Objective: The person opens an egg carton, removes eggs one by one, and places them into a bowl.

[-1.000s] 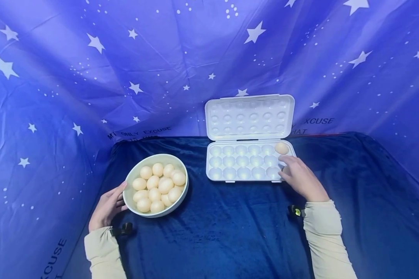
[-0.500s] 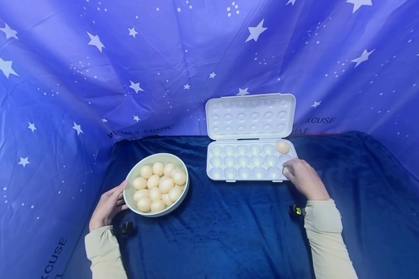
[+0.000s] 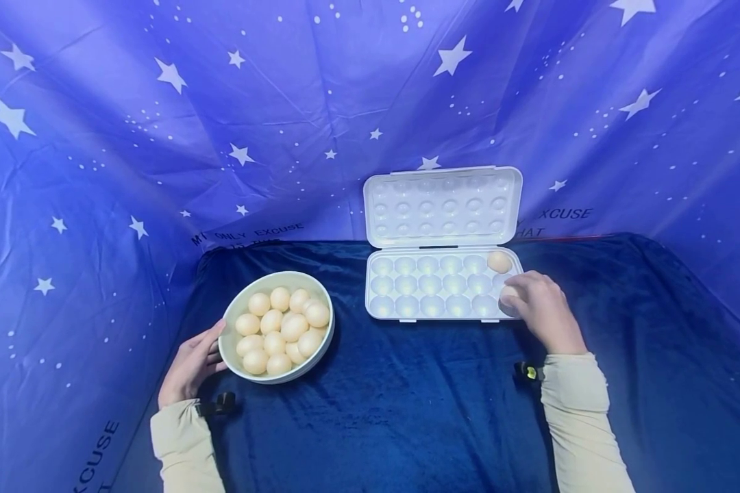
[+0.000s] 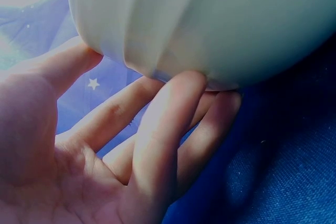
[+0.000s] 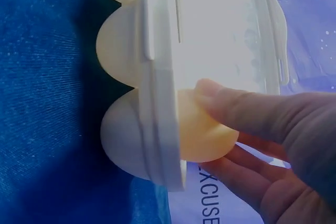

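Observation:
In the head view my left hand (image 3: 188,364) grips the left side of a pale green bowl (image 3: 227,356) heaped with eggs (image 3: 293,327). The left wrist view has the thumb against the bowl's wall (image 4: 252,24) and curled fingers under its base. My right hand (image 3: 547,309) pinches an egg (image 5: 202,132) between thumb and fingers, with its lower part down in the front right corner cup of a white plastic egg box (image 3: 387,319). Another egg (image 3: 499,261) sits in the back right cup. The right hand partly hides the cup between these two.
The lid (image 3: 442,205) of the egg box stands raised at the back, against the starry purple curtain (image 3: 321,89). A dark blue cloth (image 3: 382,411) covers the table. Curtain also runs along the left and right sides.
My right hand has shifted slightly right at the egg box's right end, and the egg in its fingers has come into sight at the front corner cup. The left hand and bowl stay put.

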### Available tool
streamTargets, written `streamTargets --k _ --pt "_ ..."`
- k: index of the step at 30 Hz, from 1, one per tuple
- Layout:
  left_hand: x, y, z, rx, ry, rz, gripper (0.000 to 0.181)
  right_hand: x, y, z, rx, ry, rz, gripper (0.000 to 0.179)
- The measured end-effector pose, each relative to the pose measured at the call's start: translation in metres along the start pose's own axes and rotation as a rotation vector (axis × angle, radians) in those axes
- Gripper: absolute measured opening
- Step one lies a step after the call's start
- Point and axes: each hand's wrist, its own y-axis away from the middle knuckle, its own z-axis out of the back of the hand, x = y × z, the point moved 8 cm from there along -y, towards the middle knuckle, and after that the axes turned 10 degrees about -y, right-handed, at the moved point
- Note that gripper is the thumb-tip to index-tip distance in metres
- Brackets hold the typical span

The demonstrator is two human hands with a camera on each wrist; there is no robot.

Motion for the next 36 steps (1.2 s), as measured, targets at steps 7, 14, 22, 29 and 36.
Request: streamTargets --k 7,14,22,29,36 --pt "0.001 0.0 0.0 0.004 0.004 -0.001 0.076 0.004 0.0 0.006 -0.084 -0.018 -0.033 0.027" --pt "-0.001 0.0 0.0 -0.003 0.018 0.0 0.077 0.016 -0.001 0.011 -0.21 -0.04 0.031 0.028" --pt "-0.002 0.001 0.001 -0.005 0.031 0.0 0.076 0.033 -0.001 0.013 -0.292 -0.069 0.075 0.026" --pt "-0.002 0.001 0.003 -0.003 0.023 -0.002 0.077 0.069 -0.006 0.01 -0.306 -0.118 0.156 0.031" --pt "-0.001 0.001 0.001 -0.002 0.032 -0.004 0.077 0.108 -0.018 0.004 -0.303 -0.175 0.224 0.03"
